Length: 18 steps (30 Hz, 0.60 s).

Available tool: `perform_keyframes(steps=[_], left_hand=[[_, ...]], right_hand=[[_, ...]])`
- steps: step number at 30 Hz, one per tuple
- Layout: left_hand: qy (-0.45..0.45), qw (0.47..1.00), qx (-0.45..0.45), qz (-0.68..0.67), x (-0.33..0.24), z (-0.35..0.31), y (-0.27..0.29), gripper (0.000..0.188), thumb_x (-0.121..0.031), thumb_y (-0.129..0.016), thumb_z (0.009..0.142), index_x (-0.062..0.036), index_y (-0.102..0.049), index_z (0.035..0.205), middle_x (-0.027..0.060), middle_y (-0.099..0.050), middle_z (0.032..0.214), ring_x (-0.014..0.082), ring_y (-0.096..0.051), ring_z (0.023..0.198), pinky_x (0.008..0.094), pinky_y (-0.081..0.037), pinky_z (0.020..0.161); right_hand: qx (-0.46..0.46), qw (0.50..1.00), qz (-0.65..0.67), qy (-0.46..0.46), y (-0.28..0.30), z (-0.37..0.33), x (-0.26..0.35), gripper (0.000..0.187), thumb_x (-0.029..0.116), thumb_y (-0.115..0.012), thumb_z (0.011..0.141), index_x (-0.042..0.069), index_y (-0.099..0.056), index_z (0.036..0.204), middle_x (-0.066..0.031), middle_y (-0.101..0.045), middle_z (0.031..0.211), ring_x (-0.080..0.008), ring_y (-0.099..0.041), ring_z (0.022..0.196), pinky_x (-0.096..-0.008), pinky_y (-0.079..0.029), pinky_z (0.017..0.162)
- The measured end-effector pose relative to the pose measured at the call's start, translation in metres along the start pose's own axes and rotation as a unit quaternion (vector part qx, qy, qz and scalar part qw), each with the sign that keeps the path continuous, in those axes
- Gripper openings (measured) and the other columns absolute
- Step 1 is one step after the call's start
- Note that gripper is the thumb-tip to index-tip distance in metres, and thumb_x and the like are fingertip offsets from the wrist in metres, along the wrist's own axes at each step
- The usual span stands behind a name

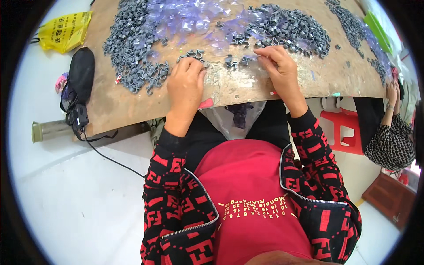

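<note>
The brown table (335, 77) spans the far side, carrying the clips in heaps. A big left heap (128, 44) and a right heap (289, 31) flank purple film pieces (181, 17); they lie beyond the hands, seemingly to be within reach while sparing a near strip for fingerwork. The left hand (185, 81) bends downward, fingers curled at a small cluster of clips (194, 54); its fingertips are hidden, so I cannot tell whether it grips one. The right hand (280, 68) has thumb and forefinger close together, apparently for fine picking; whether anything is pinched there I cannot tell. Between the hands lie a few loose clips (230, 62), probably set apart to be easy to pick out.

Around them, a co-worker's patterned sleeve (388, 145) shows at the right, beside a red stool (342, 132). A clear bag (225, 123) hangs below the near edge. At the left are a yellow bag (66, 33), a black pouch (82, 73) and a flask (53, 131). The heaps crowd reaching farther out; a thin cable (110, 159) trails near the left sleeve and could snag.
</note>
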<state>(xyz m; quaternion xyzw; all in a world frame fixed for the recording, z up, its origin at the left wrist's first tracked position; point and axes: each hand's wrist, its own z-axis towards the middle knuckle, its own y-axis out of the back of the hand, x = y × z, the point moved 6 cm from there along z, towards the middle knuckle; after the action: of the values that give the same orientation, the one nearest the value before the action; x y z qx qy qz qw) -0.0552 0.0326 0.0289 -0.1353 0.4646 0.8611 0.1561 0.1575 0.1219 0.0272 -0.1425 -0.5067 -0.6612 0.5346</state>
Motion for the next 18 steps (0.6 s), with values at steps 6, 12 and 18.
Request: perform_keyframes(steps=[6, 12, 18], left_hand=[[0.025, 0.996, 0.0, -0.091, -0.013, 0.001, 0.005, 0.012, -0.003, -0.067, 0.078, -0.0021, -0.06, 0.088, 0.0098, -0.061, 0.091, 0.0241, -0.062, 0.071, 0.033, -0.049, 0.063], [0.007, 0.985, 0.01, -0.175, -0.043, 0.013, -0.013, 0.015, -0.005, -0.068, 0.077, -0.0044, -0.063, 0.091, 0.0107, -0.06, 0.092, 0.0293, -0.06, 0.078, 0.0374, -0.048, 0.068], [0.123, 0.943, 0.057, -0.306, -0.048, 0.006, -0.013, 0.015, -0.002, -0.066, 0.08, -0.0008, -0.063, 0.095, 0.0093, -0.061, 0.086, 0.0174, -0.059, 0.063, 0.029, -0.046, 0.057]], right_hand=[[0.013, 0.999, -0.008, -0.04, 0.003, -0.006, -0.005, 0.027, 0.001, -0.063, 0.083, 0.008, -0.067, 0.109, -0.003, -0.059, 0.09, -0.0116, -0.053, 0.072, -0.0232, -0.044, 0.065], [-0.018, 1.0, -0.006, -0.002, 0.004, 0.001, 0.003, 0.028, 0.001, -0.063, 0.083, 0.009, -0.067, 0.109, -0.0054, -0.061, 0.096, -0.0144, -0.058, 0.076, -0.0253, -0.047, 0.067], [0.014, 0.993, -0.072, 0.089, -0.01, -0.002, 0.007, 0.022, 0.0, -0.063, 0.082, 0.008, -0.068, 0.102, -0.0078, -0.061, 0.095, -0.0227, -0.061, 0.083, -0.0299, -0.049, 0.069]])
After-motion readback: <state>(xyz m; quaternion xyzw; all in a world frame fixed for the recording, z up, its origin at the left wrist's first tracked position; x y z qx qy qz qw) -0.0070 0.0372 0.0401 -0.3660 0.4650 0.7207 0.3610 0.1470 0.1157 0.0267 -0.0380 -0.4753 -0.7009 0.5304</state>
